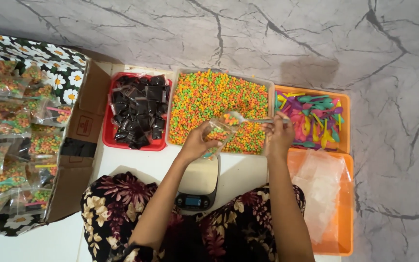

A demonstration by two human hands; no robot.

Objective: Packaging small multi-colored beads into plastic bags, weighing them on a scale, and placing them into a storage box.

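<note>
a view from above, looking down at a person seated on a pale floor in a dark floral garment, both bare arms reaching forward. the left hand [197, 144] is curled around a small clear plastic bag [219, 133], pinching it open by its edge; the bag is partly filled with colourful pellets and hangs over the near edge of a clear tub. the right hand [278, 133] is closed in a pinch on the handle of a clear scoop [236, 118], whose bowl, loaded with pellets, is tipped at the mouth of the bag.

the clear tub [267, 85] sits straight ahead and is heaped with small orange, green and yellow pellets [204, 97]. just left of it, touching, is a red tray [107, 138] holding a pile of small dark packets [139, 114]. just right of the tub is an orange tray [345, 121] full of little plastic spoons [311, 116] in pink, purple, green and yellow. nearer the person on the right is a second orange tray [347, 213] with a stack of empty clear bags [318, 189].

below the hands, between the knees, stands a small digital kitchen scale [197, 187] — its platform bare, its display lit. on the far left, an open cardboard box [81, 140] holds many filled, sealed bags [6, 121] of the same pellets, lying on a dark cloth with white daisies [59, 58].
</note>
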